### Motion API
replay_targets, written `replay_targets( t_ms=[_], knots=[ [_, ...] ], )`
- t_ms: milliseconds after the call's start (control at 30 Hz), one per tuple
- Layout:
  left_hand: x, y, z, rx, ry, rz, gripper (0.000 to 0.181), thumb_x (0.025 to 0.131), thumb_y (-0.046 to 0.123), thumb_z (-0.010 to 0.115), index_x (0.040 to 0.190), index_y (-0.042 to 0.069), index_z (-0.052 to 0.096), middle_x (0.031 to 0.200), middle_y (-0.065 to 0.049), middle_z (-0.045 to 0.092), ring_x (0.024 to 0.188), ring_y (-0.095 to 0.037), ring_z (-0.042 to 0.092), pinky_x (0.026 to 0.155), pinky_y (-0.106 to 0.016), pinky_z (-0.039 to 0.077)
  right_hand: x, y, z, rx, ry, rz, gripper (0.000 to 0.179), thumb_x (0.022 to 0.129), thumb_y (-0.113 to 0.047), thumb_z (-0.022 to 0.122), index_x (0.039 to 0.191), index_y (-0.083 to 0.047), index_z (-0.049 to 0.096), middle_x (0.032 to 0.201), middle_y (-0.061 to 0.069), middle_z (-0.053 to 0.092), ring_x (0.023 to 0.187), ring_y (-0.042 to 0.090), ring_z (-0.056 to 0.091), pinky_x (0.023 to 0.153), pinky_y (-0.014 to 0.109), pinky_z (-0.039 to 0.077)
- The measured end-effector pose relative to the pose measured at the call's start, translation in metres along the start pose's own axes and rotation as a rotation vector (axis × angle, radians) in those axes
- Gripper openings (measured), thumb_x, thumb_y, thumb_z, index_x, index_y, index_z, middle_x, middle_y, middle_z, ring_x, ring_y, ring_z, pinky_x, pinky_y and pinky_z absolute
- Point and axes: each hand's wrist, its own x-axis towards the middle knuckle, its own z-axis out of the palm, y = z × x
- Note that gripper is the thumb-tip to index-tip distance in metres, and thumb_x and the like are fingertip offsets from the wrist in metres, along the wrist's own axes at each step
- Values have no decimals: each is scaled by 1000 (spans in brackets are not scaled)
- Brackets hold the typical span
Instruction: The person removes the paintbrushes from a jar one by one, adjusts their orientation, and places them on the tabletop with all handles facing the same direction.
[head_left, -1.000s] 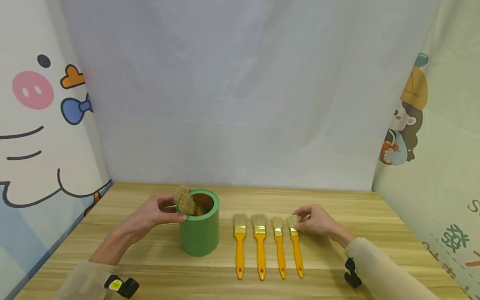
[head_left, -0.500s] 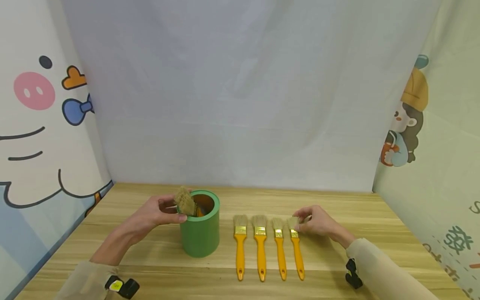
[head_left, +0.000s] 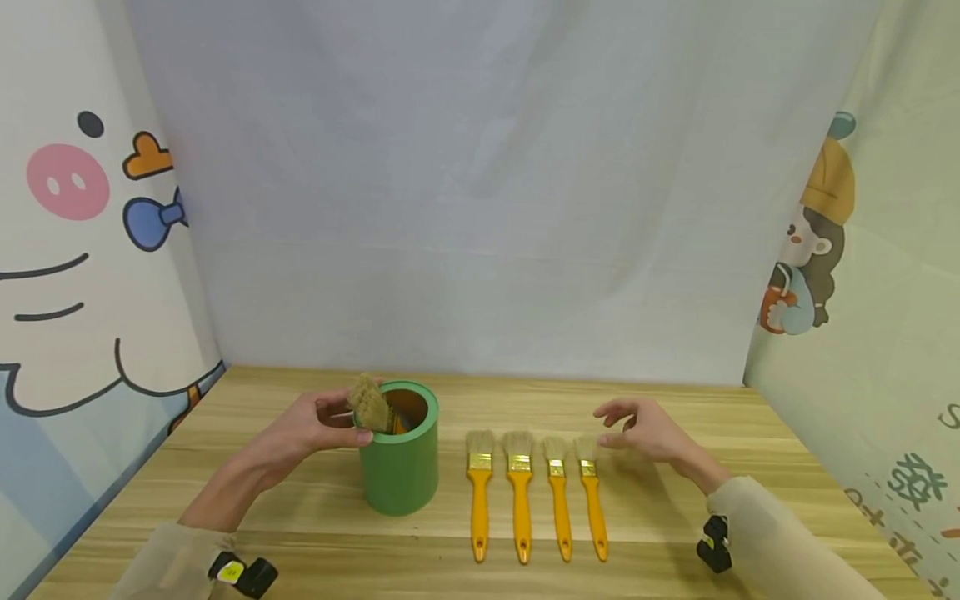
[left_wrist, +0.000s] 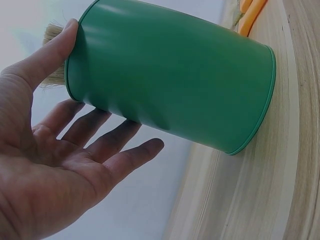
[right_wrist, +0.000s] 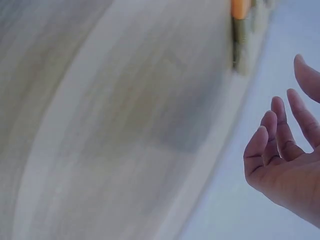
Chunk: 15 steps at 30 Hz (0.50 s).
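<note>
My left hand (head_left: 318, 421) holds the green can (head_left: 401, 475) near its top, thumb at the rim and fingers along the far side. The left wrist view shows that thumb against the can (left_wrist: 170, 75). Inside the can leans a paintbrush (head_left: 370, 406), its bristles sticking out over the left of the rim. Several yellow-handled paintbrushes lie in a row right of the can, bristles away from me. My right hand (head_left: 645, 429) hovers by the bristles of the rightmost paintbrush (head_left: 592, 500), fingers loosely bent around nothing. In the right wrist view the hand (right_wrist: 287, 155) appears apart from the brush (right_wrist: 240, 45).
The others in the row are a wide paintbrush (head_left: 480, 500), a second wide paintbrush (head_left: 521, 500) and a narrower paintbrush (head_left: 561, 500). All lie on the wooden table (head_left: 675, 533). A pale curtain (head_left: 480, 208) hangs behind the table's far edge, with printed cloths at both sides.
My right hand has let go of the rightmost paintbrush's bristles and moved slightly right, its fingers spreading. My left hand, the can and the row of brushes stay where they were.
</note>
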Motion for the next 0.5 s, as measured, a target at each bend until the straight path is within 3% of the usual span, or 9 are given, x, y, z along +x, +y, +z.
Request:
replay_targets(
  t_ms=[200, 367, 500],
  knots=[
    [-1, 0, -1, 3, 3, -12, 74, 94, 18, 81, 158, 2, 48, 153, -21, 53, 144, -48, 44, 110, -51, 48, 1, -19, -1, 29, 19, -18, 37, 94, -15, 82, 126, 0, 71, 110, 14, 71, 89, 22, 60, 73, 34, 52],
    [-1, 0, -1, 2, 2, -9, 74, 94, 17, 81, 158, 2, 47, 153, -22, 52, 144, -48, 44, 109, -51, 49, 5, -45, 8, 25, 8, -104, 30, 96, -13, 80, 123, -2, 73, 104, 6, 73, 88, 21, 59, 73, 32, 50],
    [0, 0, -1, 5, -3, -4, 74, 95, 17, 81, 159, 2, 47, 153, -21, 53, 143, -48, 45, 109, -50, 49, 10, -65, 21, 43, -7, -165, 27, 95, -11, 81, 119, -3, 74, 103, 7, 74, 87, 20, 60, 73, 30, 50]
  ],
)
